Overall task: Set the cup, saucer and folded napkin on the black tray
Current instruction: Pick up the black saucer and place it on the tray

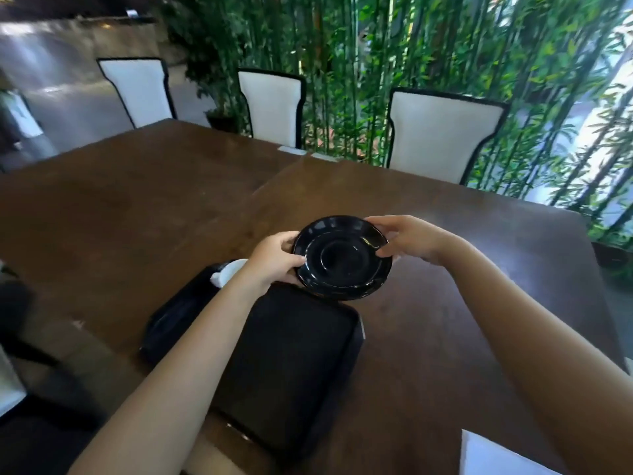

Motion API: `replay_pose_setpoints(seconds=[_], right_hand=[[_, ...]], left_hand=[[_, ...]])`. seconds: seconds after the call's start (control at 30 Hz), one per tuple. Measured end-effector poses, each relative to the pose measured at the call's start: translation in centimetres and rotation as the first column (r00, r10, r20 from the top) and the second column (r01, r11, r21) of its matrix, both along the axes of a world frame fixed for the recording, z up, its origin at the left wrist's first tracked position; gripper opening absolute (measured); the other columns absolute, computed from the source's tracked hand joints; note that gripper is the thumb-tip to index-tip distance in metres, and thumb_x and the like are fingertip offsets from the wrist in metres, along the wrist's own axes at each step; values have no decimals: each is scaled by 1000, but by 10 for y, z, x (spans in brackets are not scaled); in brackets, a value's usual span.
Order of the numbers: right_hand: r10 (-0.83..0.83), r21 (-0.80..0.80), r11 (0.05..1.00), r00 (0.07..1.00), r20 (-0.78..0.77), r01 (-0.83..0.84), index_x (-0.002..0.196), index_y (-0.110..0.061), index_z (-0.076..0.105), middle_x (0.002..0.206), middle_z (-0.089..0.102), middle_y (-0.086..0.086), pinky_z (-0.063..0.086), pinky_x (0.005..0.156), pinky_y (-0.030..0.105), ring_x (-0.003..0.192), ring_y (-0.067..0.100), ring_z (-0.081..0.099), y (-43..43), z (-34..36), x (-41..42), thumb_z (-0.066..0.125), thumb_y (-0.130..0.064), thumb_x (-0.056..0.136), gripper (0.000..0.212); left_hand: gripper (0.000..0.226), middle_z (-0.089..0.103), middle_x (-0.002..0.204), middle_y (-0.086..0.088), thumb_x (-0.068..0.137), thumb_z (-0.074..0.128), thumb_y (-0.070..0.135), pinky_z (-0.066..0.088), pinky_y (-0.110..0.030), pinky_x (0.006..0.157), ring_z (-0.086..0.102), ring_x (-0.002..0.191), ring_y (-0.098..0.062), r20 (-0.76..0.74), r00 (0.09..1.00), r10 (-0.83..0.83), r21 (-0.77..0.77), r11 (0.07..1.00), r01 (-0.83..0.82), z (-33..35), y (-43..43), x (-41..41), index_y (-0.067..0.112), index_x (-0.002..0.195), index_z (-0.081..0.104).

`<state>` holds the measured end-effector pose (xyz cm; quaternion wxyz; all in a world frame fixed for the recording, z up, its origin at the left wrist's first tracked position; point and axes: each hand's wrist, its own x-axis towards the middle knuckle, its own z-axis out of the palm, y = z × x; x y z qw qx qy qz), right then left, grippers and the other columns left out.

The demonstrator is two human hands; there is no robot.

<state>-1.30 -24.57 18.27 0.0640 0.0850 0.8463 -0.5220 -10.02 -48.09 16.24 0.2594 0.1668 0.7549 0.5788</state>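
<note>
I hold the black saucer (342,258) in both hands above the far end of the black tray (294,365), which lies empty on the brown wooden table (445,303) in front of me. My left hand (274,260) closes on the saucer's left rim, thumb on top near the inner ring and the other fingers curled underneath; my right hand (411,240) pinches the right rim the same way, thumb over the lip and fingers below. The saucer sits tilted a little toward me, its well facing up, caught between the two sets of fingertips rather than resting on a palm. To set it down well, I judge I should level it first, bring it back toward me over the flat middle of the tray, lower it until the foot touches, and only then slide the fingers out from beneath, one side at a time, so it does not clatter or skid on the tray's surface. I would leave space beside it for the napkin. A white object (228,271) shows just behind my left wrist, on a second dark tray (178,320) to the left; I cannot tell whether it is the cup or the napkin. Another white shape (496,454) lies at the table's near right corner.
</note>
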Motion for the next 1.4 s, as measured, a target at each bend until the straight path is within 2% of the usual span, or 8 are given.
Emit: replay_pose_setpoints(seconds=[0.13, 0.3, 0.5, 0.7, 0.87, 1.1, 1.27, 1.4], right_hand=[[74, -35, 997, 996, 44, -72, 110, -34, 59, 102, 68, -1, 53, 54, 15, 73, 0, 69, -37, -18, -30, 51, 19, 79, 62], [132, -65, 990, 987, 96, -126, 129, -18, 53, 106, 68, 0, 56, 58, 20, 77, 6, 69, -71, -47, -55, 49, 22, 77, 65], [109, -68, 993, 982, 154, -99, 109, -33, 59, 98, 68, -8, 58, 58, 22, 70, 7, 71, -90, -91, -65, 50, 23, 75, 66], [62, -37, 998, 966, 250, -54, 128, -26, 55, 105, 68, -1, 58, 58, 24, 74, 14, 72, -93, -135, -67, 49, 20, 76, 69], [-43, 21, 999, 948, 316, 39, 137, -21, 47, 100, 63, 1, 56, 54, 22, 68, 15, 68, -91, -166, -69, 47, 18, 80, 69], [-147, 148, 983, 938, 313, 104, 135, -23, 48, 112, 61, 7, 57, 77, 40, 77, 27, 64, -85, -193, -68, 48, 13, 80, 66], [-179, 259, 961, 937, 300, 100, 137, -27, 46, 104, 59, -1, 49, 58, 25, 64, 15, 57, -81, -200, -68, 46, 10, 79, 68], [-169, 288, 954, 937, 305, 79, 139, -26, 43, 111, 62, 4, 51, 63, 29, 72, 19, 58, -80, -202, -70, 44, 10, 80, 69]], left_hand=[[49, 63, 98, 4, 84, 56, -11, 58, -27, 50, 66, 82, -15, 49, 995, 82, -10, 997, -82, -14, -44, -13, 13, 127, 56], [47, 61, 94, -5, 83, 59, -9, 59, -30, 51, 66, 80, -17, 90, 984, 157, -27, 988, -155, -44, -83, -24, 20, 120, 59], [54, 61, 91, 4, 81, 60, -9, 58, -29, 50, 66, 79, -15, 130, 972, 194, -83, 979, -184, -86, -96, -25, 15, 130, 53], [54, 56, 95, 8, 84, 61, -3, 57, -26, 48, 64, 82, -16, 194, 960, 203, -153, 973, -175, -127, -94, -28, 19, 132, 51], [56, 56, 118, -6, 85, 60, -2, 60, -32, 56, 64, 97, -27, 204, 956, 210, -208, 964, -167, -154, -86, -31, 18, 135, 47], [49, 60, 104, -4, 83, 56, -7, 61, -37, 58, 66, 91, -27, 209, 960, 188, -204, 968, -145, -179, -69, -33, 18, 125, 56], [47, 57, 103, 0, 84, 55, -6, 61, -34, 54, 64, 92, -27, 173, 971, 167, -247, 961, -122, -185, -56, -36, 19, 123, 57], [40, 55, 88, 10, 84, 53, -5, 60, -32, 50, 64, 75, -17, 132, 980, 148, -276, 955, -107, -190, -54, -37, 17, 117, 59]])
